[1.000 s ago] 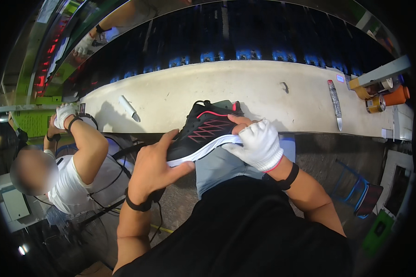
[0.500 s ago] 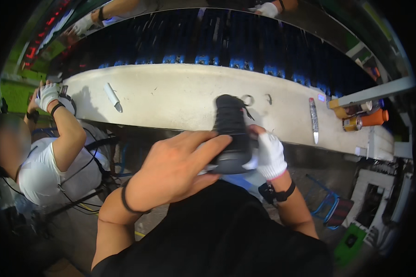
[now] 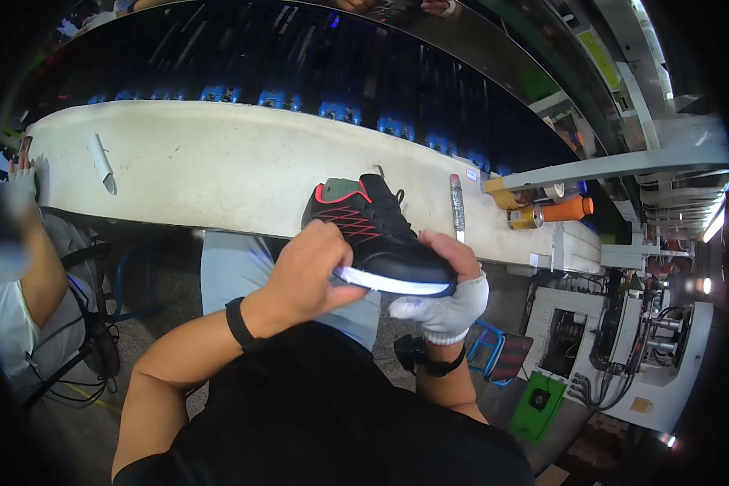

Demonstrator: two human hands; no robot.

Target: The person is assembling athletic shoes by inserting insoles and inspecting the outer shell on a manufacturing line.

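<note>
A black sneaker (image 3: 393, 257) with red crisscross lines on its side and a red collar is held tilted between my hands, toe toward the lower right. Along its lower edge runs a white sole strip (image 3: 397, 283). My bare left hand (image 3: 306, 271) is closed on the near side of the shoe, fingers against the upper and thumb by the end of the white strip. My right hand (image 3: 454, 296), in a white glove with bare fingertips, grips the toe from below and beyond. Its palm side is partly hidden by the shoe.
A white bench (image 3: 219, 154) curves beyond the shoe, bearing a white-handled knife (image 3: 103, 164) and a knife with a wrapped handle (image 3: 458, 206). A can (image 3: 526, 217) and orange bottle (image 3: 567, 209) stand right, near a metal bar (image 3: 607, 168). A co-worker (image 3: 24, 259) sits left; a blue-framed stool (image 3: 506, 356) stands right.
The shoe has turned from pointing away to lying sideways, showing its red-lined side and white sole strip. My left hand has shifted to its near side, my right to the toe. The view has swung right.
</note>
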